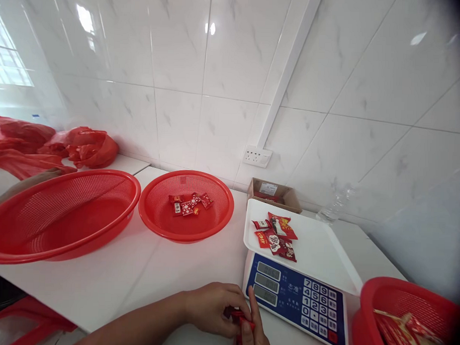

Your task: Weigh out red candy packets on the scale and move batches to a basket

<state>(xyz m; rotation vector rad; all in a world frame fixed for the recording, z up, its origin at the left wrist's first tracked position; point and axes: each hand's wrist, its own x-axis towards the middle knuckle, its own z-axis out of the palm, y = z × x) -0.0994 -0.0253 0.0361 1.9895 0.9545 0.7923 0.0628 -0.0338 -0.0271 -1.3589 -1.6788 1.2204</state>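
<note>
At the near edge of the table, my left hand (215,310) curls its fingers round a small red packet (240,316). My right hand (253,332) meets it there, its thumb pressed on the packet and its index finger stretched out. Just beyond both hands stands a blue and white digital scale (297,300) with a keypad and small displays. Several red snack packets (276,239) lie on the left part of its white tray (318,246). What the packet in my hands contains is hidden.
A red basket (149,200) with several small packets stands left of the scale, beside a larger red basket (69,247). Another red basket (372,293) holds packets at right. A cardboard box (254,188), clear plastic (338,201), red bags (93,147) and another person's arm (22,185) are farther back.
</note>
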